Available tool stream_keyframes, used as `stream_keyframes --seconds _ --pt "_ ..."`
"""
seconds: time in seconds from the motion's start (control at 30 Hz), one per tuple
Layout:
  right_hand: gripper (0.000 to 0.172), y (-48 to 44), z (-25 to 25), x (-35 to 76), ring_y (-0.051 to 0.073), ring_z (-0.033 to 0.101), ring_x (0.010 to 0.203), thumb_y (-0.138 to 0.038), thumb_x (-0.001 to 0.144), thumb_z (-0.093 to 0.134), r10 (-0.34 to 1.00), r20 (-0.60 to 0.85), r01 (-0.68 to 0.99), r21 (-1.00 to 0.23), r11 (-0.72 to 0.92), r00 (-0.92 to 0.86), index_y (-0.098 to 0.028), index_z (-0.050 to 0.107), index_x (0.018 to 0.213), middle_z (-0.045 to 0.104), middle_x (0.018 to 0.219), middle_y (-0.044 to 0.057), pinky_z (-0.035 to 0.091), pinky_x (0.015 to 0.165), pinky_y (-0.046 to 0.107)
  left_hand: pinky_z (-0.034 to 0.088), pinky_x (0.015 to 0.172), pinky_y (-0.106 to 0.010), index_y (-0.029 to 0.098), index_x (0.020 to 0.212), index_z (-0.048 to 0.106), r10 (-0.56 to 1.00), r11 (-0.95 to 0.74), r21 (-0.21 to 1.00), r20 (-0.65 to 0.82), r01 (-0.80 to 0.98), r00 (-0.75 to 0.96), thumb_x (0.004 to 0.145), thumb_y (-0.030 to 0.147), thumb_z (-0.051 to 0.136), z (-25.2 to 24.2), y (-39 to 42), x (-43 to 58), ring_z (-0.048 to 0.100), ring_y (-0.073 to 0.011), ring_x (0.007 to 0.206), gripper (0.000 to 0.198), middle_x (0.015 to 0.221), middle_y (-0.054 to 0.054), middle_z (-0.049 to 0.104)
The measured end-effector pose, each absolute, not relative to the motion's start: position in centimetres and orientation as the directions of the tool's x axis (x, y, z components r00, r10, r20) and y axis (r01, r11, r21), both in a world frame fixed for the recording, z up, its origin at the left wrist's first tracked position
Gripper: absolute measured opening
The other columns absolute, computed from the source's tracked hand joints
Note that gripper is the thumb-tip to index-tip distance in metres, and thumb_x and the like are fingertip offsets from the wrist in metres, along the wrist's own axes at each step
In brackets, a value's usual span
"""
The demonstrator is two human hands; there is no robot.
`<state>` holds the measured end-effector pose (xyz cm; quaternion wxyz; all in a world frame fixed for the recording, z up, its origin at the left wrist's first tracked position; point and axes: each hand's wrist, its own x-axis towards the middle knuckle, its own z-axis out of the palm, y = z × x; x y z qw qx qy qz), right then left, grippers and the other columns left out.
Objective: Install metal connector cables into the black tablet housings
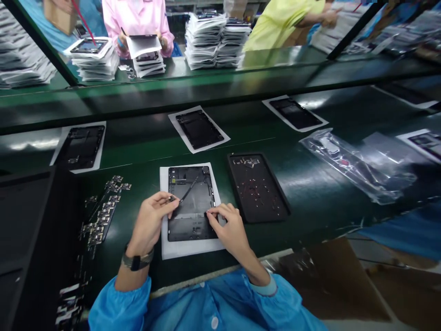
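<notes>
A black tablet housing [193, 191] lies open side up on a white sheet [193, 250] in front of me. My left hand [151, 218], with a watch on its wrist, pinches a small dark flex cable [189, 189] whose thin strip slants up and right over the housing. At the housing's right edge my right hand [227, 225] has its thumb and forefinger pressed together; anything between them is too small to make out. Small circuit boards [105, 214] with dark strips lie in an overlapping row left of the sheet.
A black tray [260, 188] with small parts and thin wires stands to the right. Other housings [200, 128] on sheets lie along the green surface [144, 156]. Plastic bags [354, 161] sit farther right. A black box [31, 239] borders the left. People work beyond a raised ledge.
</notes>
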<state>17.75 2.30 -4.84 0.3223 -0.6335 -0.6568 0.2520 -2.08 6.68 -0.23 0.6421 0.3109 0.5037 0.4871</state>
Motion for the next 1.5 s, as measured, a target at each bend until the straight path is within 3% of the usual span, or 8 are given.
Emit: stream_keyframes --seconds 0.37,0.53,0.77,1.0,1.23,1.5 --pt "0.012 1.7 -5.2 16.6 0.019 0.053 0.070 -0.020 0.084 0.055 0.955 0.261 0.681 -0.725 0.099 0.139 -0.021 0.065 0.076 0.067 0.071 0.001 0.034 0.070 0.033 0.046 0.053 -0.021 0.013 0.067 0.061 0.905 0.425 0.888 -0.412 -0.176 0.106 0.055 0.021 0.081 -2.1 6.0 1.1 0.056 -0.0100 0.056 0.025 0.068 -0.001 0.064" --pt "0.016 1.5 -4.7 17.0 0.020 0.055 0.072 -0.024 0.088 0.052 0.982 0.165 0.633 -0.771 0.070 0.092 -0.021 0.066 0.081 0.067 0.073 0.003 0.035 0.072 0.035 0.043 0.051 -0.020 0.014 0.071 0.064 0.886 0.452 0.887 -0.434 -0.092 0.163 0.058 0.021 0.080 -2.4 5.8 1.6 0.058 -0.0117 0.060 0.022 0.068 -0.002 0.065" --pt "0.020 2.1 -3.8 18.4 0.021 0.055 0.080 -0.025 0.090 0.054 0.982 -0.022 0.541 -0.837 0.086 -0.190 -0.022 0.067 0.076 0.068 0.074 0.002 0.034 0.078 0.037 0.045 0.052 -0.022 0.013 0.072 0.065 0.842 0.495 0.866 -0.456 -0.073 0.289 0.058 0.024 0.081 -2.4 5.9 1.6 0.054 -0.0104 0.052 0.023 0.061 -0.001 0.063" --pt "0.017 3.0 -3.1 19.3 0.020 0.053 0.081 -0.022 0.087 0.061 0.940 -0.095 0.512 -0.854 0.091 -0.327 -0.021 0.067 0.071 0.067 0.073 0.001 0.033 0.082 0.037 0.042 0.049 -0.021 0.013 0.070 0.063 0.803 0.525 0.850 -0.482 -0.034 0.350 0.057 0.025 0.081 -2.3 5.9 1.5 0.051 -0.0096 0.049 0.026 0.058 0.001 0.060" --pt "0.019 3.4 -2.6 19.7 0.021 0.052 0.084 -0.022 0.086 0.061 0.909 -0.145 0.486 -0.871 0.071 -0.392 -0.022 0.067 0.068 0.068 0.071 0.000 0.032 0.087 0.040 0.041 0.052 -0.021 0.012 0.068 0.065 0.789 0.524 0.851 -0.497 0.028 0.361 0.058 0.023 0.080 -2.5 5.9 1.4 0.053 -0.0098 0.049 0.022 0.054 0.000 0.060" --pt "0.018 3.0 -3.1 19.5 0.021 0.054 0.085 -0.024 0.086 0.062 0.927 -0.160 0.542 -0.839 0.054 -0.340 -0.022 0.070 0.070 0.066 0.076 0.002 0.035 0.087 0.041 0.043 0.046 -0.022 0.014 0.063 0.062 0.808 0.518 0.853 -0.513 0.066 0.291 0.059 0.024 0.079 -2.0 5.5 1.6 0.053 -0.0111 0.045 0.020 0.054 -0.002 0.063"
